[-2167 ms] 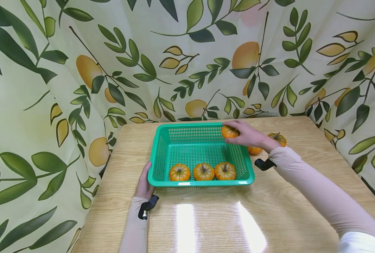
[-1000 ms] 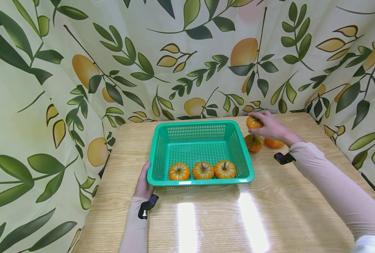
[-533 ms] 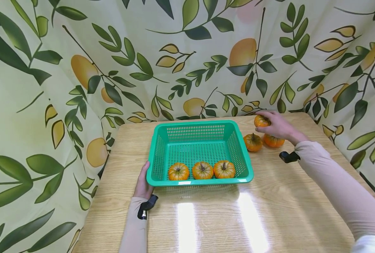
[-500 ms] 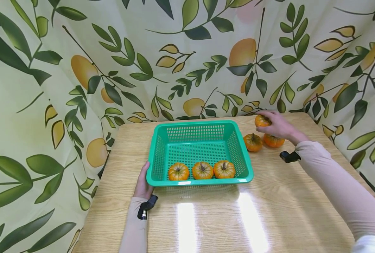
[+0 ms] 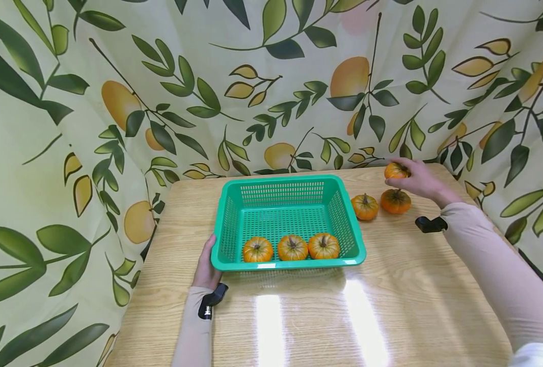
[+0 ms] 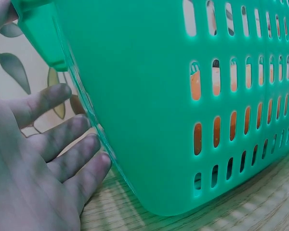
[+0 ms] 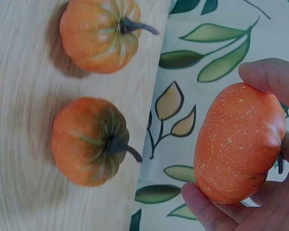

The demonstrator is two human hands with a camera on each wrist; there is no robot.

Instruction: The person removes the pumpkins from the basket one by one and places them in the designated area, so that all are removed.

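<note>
A green plastic basket (image 5: 290, 266) with slotted walls stands on the table, three small orange pumpkins (image 5: 292, 247) in a row along its near side. At its left side my left hand (image 5: 206, 265) rests, thumb by the rim; in the left wrist view, the extended fingers (image 6: 82, 144) touch the outer wall. My right hand (image 5: 415, 178) grips another small pumpkin (image 7: 241, 144) between thumb and fingers, raised at the far right. Below it on the table sit two more pumpkins, one darker on top (image 5: 396, 202) and one next to the basket (image 5: 365, 207).
The light wood table (image 5: 317, 316) ends at the back against a leaf-and-fruit patterned curtain (image 5: 253, 117), which also hangs at both sides. Bright light reflections lie on the tabletop in front of the basket.
My right hand has carried its pumpkin from over the basket's far right corner out to the right, beyond the two pumpkins on the table. My left hand and the basket stay in place.
</note>
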